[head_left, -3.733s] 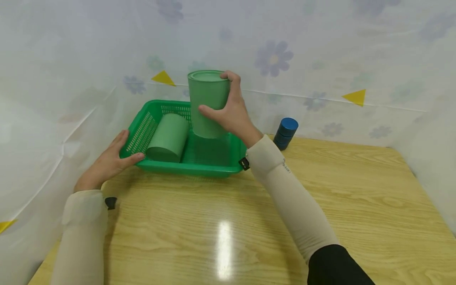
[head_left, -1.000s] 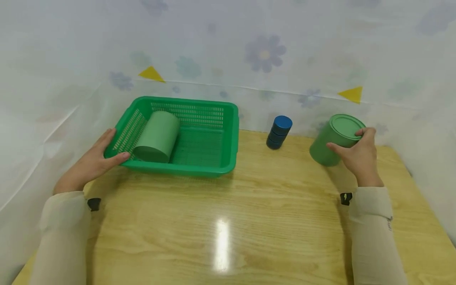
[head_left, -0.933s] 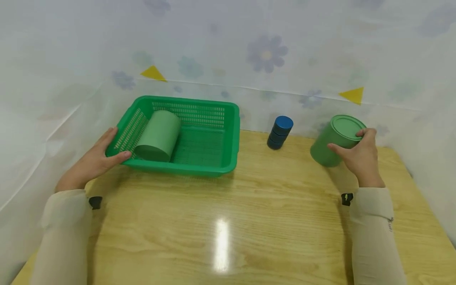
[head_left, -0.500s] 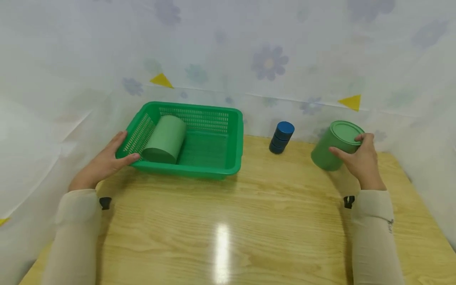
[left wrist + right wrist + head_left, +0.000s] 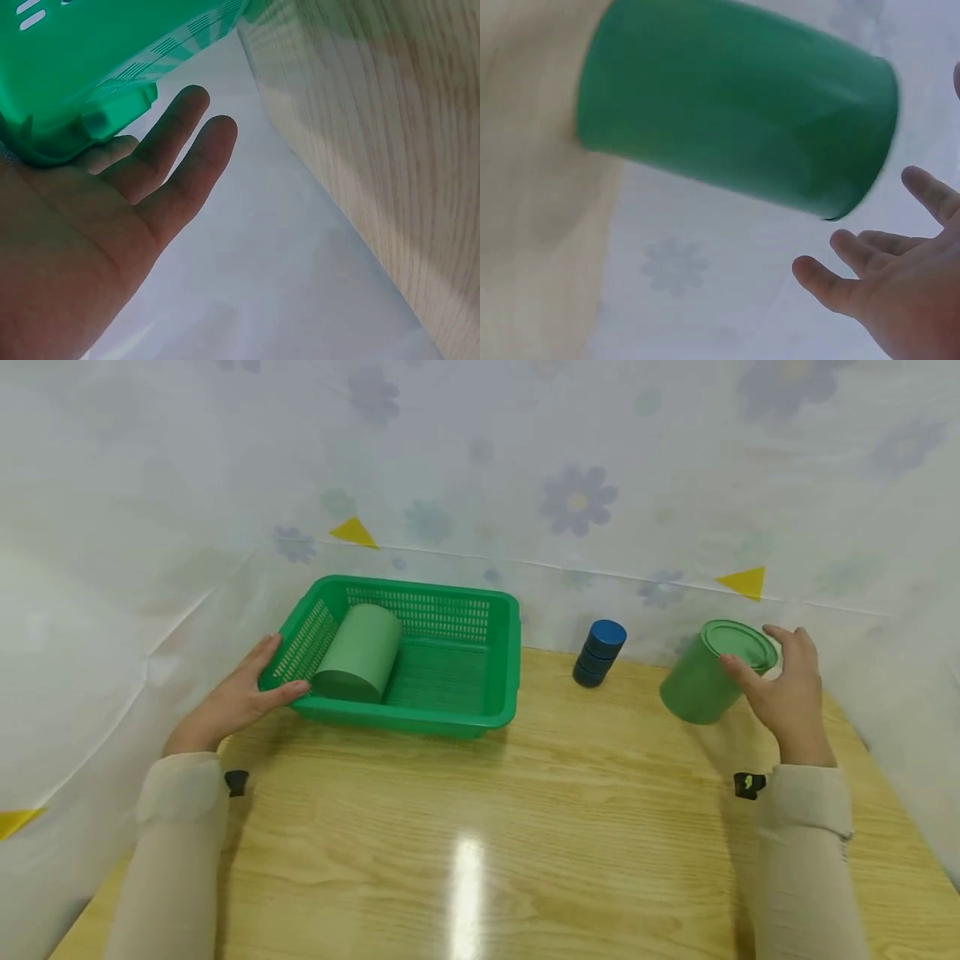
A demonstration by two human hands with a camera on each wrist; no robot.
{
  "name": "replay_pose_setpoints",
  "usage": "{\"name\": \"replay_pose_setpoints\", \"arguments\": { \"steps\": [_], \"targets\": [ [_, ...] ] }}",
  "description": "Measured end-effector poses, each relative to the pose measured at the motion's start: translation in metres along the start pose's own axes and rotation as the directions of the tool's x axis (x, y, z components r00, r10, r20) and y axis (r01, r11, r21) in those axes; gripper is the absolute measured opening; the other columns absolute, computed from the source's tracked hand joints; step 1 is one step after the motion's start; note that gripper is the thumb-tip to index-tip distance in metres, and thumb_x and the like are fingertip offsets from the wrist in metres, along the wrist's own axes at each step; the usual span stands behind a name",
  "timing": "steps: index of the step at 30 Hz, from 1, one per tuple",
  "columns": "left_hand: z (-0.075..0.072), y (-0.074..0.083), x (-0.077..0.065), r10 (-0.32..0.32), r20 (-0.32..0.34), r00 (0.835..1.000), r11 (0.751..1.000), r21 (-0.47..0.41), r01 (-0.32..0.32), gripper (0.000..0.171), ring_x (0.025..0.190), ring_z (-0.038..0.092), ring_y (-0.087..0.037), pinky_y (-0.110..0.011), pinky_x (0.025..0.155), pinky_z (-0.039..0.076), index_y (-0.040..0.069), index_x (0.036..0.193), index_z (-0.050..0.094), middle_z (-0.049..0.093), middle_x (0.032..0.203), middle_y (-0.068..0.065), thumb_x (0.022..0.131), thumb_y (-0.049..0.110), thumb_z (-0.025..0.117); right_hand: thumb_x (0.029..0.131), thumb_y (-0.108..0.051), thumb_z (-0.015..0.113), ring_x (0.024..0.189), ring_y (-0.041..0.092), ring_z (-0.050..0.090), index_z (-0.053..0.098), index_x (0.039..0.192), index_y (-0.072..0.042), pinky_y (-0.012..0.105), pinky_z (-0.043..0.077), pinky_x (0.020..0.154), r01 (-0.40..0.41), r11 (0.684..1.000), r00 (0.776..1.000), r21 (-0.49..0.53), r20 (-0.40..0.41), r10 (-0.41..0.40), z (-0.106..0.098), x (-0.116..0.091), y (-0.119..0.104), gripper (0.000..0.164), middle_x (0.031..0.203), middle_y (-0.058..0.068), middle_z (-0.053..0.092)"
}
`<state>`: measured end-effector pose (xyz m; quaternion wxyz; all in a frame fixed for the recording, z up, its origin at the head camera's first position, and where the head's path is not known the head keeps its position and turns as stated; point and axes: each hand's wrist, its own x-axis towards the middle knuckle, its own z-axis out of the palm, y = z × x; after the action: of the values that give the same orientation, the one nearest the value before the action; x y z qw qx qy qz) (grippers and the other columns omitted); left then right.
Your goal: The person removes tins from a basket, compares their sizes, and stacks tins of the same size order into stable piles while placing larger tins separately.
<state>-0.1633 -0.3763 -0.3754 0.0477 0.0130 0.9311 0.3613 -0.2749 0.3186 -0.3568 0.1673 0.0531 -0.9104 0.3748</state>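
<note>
A green plastic basket stands at the back left of the table. My left hand holds its near left corner, thumb along the rim; in the left wrist view the ring and little fingers stretch free beneath. Inside the basket, a light green can lies on its side. A second green can stands upright at the back right, its recessed lid facing up. My right hand is beside its top, fingers spread; in the right wrist view the fingers are apart from the can.
Between the basket and the upright can stands a small blue ridged cylinder. A pale flowered sheet rises behind the wooden table and covers both sides.
My right hand carried the can from over the basket to the back right table, then let go and drew slightly right. My left hand stayed at the basket's corner.
</note>
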Motion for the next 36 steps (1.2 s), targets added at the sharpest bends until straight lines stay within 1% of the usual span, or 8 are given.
{"name": "replay_pose_setpoints", "arguments": {
  "steps": [1, 3, 6, 12, 17, 22, 27, 36],
  "targets": [
    [0.0, 0.0, 0.0, -0.001, 0.0, 1.0, 1.0, -0.001, 0.001, 0.1, 0.15, -0.011, -0.045, -0.075, 0.109, 0.008, 0.026, 0.161, -0.014, -0.02, 0.166, -0.007, 0.099, 0.052, 0.059, 0.099, -0.043, 0.062, 0.151, 0.038, -0.009, 0.025, 0.161, -0.008, 0.072, 0.002, 0.112, 0.0, 1.0, 1.0, 0.008, -0.009, 0.0, -0.002, -0.001, -0.005, 0.08, 0.167, 0.018, -0.006],
    [0.0, 0.001, 0.0, -0.009, 0.001, 1.0, 1.0, -0.006, 0.009, 0.1, 0.15, -0.011, -0.045, -0.076, 0.109, 0.008, 0.027, 0.161, -0.015, -0.02, 0.166, -0.007, 0.099, 0.052, 0.06, 0.099, -0.042, 0.061, 0.152, 0.036, -0.008, 0.023, 0.163, -0.015, 0.072, 0.001, 0.112, 0.015, 1.0, 0.999, 0.01, -0.029, -0.014, -0.007, -0.001, -0.017, 0.079, 0.168, 0.012, -0.007],
    [0.0, 0.001, -0.001, -0.016, 0.005, 1.0, 1.0, -0.018, 0.016, 0.1, 0.15, -0.012, -0.044, -0.076, 0.109, 0.008, 0.028, 0.161, -0.015, -0.021, 0.166, -0.005, 0.099, 0.052, 0.06, 0.1, -0.043, 0.061, 0.152, 0.031, -0.009, 0.018, 0.164, -0.024, 0.071, -0.003, 0.113, 0.039, 0.999, 0.999, -0.003, -0.019, -0.039, -0.012, -0.002, -0.036, 0.08, 0.168, 0.005, -0.009],
    [-0.001, 0.002, -0.003, -0.009, -0.002, 1.0, 1.0, -0.024, 0.009, 0.1, 0.15, -0.013, -0.044, -0.075, 0.109, 0.007, 0.027, 0.161, -0.014, -0.02, 0.166, -0.006, 0.099, 0.051, 0.06, 0.101, -0.046, 0.058, 0.152, 0.033, -0.011, 0.009, 0.164, -0.033, 0.072, -0.008, 0.11, 0.091, 0.996, 0.992, -0.013, 0.085, -0.089, -0.007, -0.003, -0.077, 0.081, 0.167, 0.001, -0.011],
    [0.0, 0.002, -0.002, 0.0, -0.013, 1.0, 1.0, -0.026, 0.0, 0.101, 0.15, -0.012, -0.043, -0.073, 0.111, 0.007, 0.023, 0.161, -0.014, -0.019, 0.166, -0.009, 0.099, 0.051, 0.061, 0.101, -0.047, 0.058, 0.152, 0.034, -0.011, 0.004, 0.163, -0.039, 0.074, -0.003, 0.11, 0.134, 0.991, 0.98, 0.027, 0.147, -0.137, 0.002, -0.001, -0.105, 0.082, 0.168, 0.0, -0.01],
    [0.002, 0.001, -0.003, 0.012, -0.023, 1.0, 1.0, -0.028, -0.013, 0.102, 0.15, -0.011, -0.044, -0.073, 0.111, 0.007, 0.021, 0.162, -0.013, -0.018, 0.167, -0.01, 0.099, 0.05, 0.062, 0.101, -0.046, 0.059, 0.153, 0.026, -0.01, 0.006, 0.163, -0.039, 0.071, -0.002, 0.112, 0.183, 0.981, 0.967, 0.068, 0.17, -0.192, 0.012, 0.004, -0.129, 0.082, 0.168, -0.002, -0.008],
    [0.0, 0.0, -0.004, 0.018, -0.008, 1.0, 0.999, -0.027, -0.018, 0.101, 0.15, -0.013, -0.044, -0.074, 0.11, 0.006, 0.021, 0.161, -0.015, -0.021, 0.166, -0.01, 0.1, 0.049, 0.061, 0.101, -0.048, 0.059, 0.153, 0.025, -0.007, 0.007, 0.163, -0.038, 0.07, 0.0, 0.113, 0.227, 0.971, 0.951, 0.072, 0.196, -0.237, 0.024, 0.006, -0.156, 0.082, 0.168, -0.001, -0.005],
    [0.001, 0.001, -0.003, 0.033, 0.002, 0.999, 0.998, -0.046, -0.033, 0.101, 0.149, -0.019, -0.041, -0.074, 0.111, 0.002, 0.024, 0.16, -0.017, -0.029, 0.163, -0.003, 0.1, 0.048, 0.061, 0.098, -0.055, 0.058, 0.152, 0.017, -0.008, 0.01, 0.163, -0.04, 0.065, 0.004, 0.116, 0.283, 0.952, 0.921, 0.113, 0.245, -0.303, 0.053, 0.01, -0.195, 0.082, 0.168, -0.003, -0.007]
  ]
}}
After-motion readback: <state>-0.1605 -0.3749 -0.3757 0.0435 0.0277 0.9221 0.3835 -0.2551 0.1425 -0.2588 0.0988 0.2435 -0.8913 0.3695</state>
